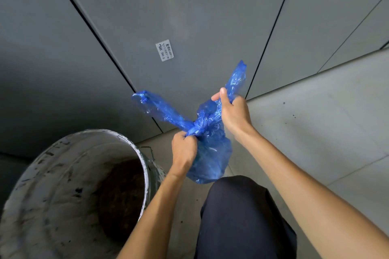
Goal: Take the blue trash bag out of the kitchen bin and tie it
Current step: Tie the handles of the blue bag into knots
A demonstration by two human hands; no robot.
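Note:
The blue trash bag (pixel 210 153) hangs in the air above the floor, outside the bin. Its two top ends are crossed into a knot at its neck. One end sticks out up and to the left, the other up and to the right. My left hand (pixel 183 149) grips the bag's neck just below the knot. My right hand (pixel 232 109) is closed around the right end, thumb on top. The white, stained bin (pixel 52 174) stands at the lower left, with dark residue inside and no liner.
Grey cabinet doors (pixel 189 17) with a small white label (pixel 164 50) rise close in front. Pale floor tiles (pixel 315 122) spread to the right. My dark trouser knee (pixel 237 212) is just below the bag.

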